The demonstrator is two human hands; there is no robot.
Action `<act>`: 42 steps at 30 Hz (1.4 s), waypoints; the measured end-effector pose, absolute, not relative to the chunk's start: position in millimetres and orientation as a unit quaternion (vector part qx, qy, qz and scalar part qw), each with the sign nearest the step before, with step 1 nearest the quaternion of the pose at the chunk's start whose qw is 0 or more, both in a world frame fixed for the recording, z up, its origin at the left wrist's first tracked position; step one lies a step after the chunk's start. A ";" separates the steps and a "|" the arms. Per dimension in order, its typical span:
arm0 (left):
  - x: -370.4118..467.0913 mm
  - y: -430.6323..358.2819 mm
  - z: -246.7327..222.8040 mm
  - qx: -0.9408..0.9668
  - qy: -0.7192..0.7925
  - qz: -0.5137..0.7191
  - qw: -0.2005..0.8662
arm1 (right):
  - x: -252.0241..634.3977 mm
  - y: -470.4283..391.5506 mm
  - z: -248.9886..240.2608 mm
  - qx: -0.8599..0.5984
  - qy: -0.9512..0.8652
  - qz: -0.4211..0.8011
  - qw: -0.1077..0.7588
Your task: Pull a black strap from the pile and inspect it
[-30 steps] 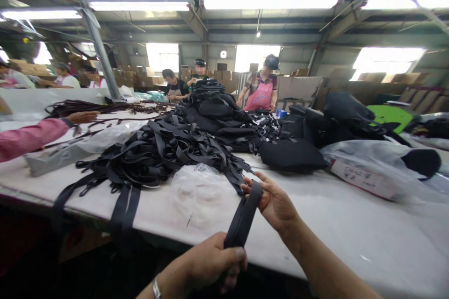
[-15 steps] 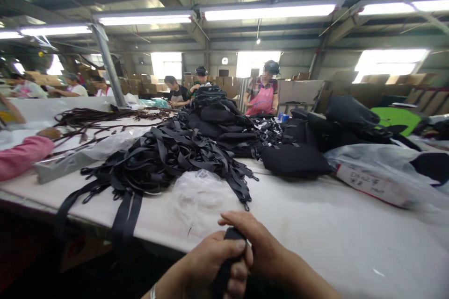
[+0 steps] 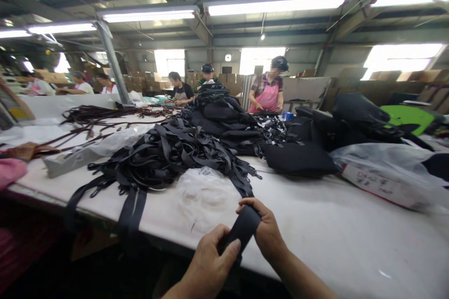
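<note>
2 hands worked at the table (image 3: 351,224) edge: left hand (image 3: 210,266) closed on the black strap (image 3: 242,229), right hand (image 3: 266,229) pinching its upper end. Strap hung over the edge, near the strap pile (image 3: 164,154); a loosened pinch could have dropped it or snagged the plastic bag (image 3: 206,196).

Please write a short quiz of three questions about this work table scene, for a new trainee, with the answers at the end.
1. True or false: both of the person's hands grip the same black strap.
2. What lies on the table just beyond the hands? A) a clear plastic bag B) a red toolbox C) a stack of plates
3. Fill in: left of the clear plastic bag, a large pile of black ______ covers the table, and some hang over its near edge.

Key
1. True: the left hand and the right hand both hold it.
2. A
3. straps; the pile of straps spreads toward the stacked black bags.
</note>
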State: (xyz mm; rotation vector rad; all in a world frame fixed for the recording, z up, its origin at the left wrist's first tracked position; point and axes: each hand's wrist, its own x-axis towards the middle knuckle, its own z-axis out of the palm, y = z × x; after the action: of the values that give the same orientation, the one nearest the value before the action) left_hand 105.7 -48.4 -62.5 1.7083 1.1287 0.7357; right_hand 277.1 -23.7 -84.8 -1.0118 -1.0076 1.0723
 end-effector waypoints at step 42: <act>95.0 -35.7 -84.8 0.707 0.428 0.340 0.449 | 281.5 -43.4 -90.6 -0.355 -0.525 0.513 0.579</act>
State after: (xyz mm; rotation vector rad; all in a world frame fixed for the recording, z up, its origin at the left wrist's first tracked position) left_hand 95.0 -35.7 -84.8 1.7477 1.0597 0.8402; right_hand 281.5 -43.4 -90.6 -0.8312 -1.2290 1.1993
